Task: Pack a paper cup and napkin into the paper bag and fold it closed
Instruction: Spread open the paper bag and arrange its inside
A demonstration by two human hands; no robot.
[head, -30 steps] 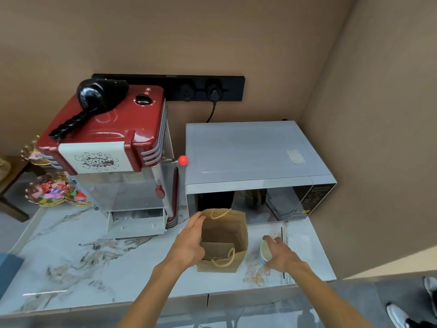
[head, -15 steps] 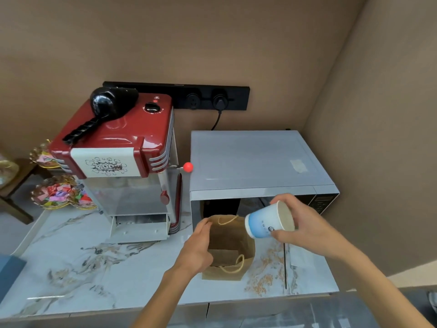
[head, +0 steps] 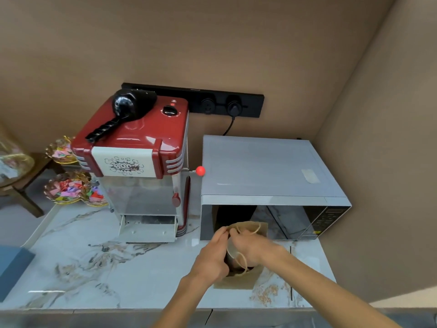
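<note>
Paper bag [head: 238,281] stands upright on the marble bench [head: 99,268], just in front of the microwave [head: 264,174], and both hands are crowded over its open mouth so most of it is covered. The left hand [head: 210,259] grips the bag's left edge, fingers curled over the rim. The right hand [head: 254,247] reaches down into the opening from the other side; its fingers [head: 233,232] are bent near a rope handle, but whether they pinch the handle or the rim I cannot tell. A pale curved edge shows between the two hands inside the bag; it may be the paper cup [head: 230,250], though too little of it shows to be sure. The bottom of the bag's interior is dark and hard to read.

Left of the microwave stands a red popcorn machine [head: 139,147] with a black hair dryer [head: 125,110] lying on its top, and a small red knob [head: 200,170] sticks out toward the microwave. Behind them a black socket strip [head: 248,105] runs along the wall with one plug in it. Dishes of coloured wrapped sweets [head: 71,189] sit at the far left, and a blue object [head: 11,268] is cut off by the frame's left edge.
</note>
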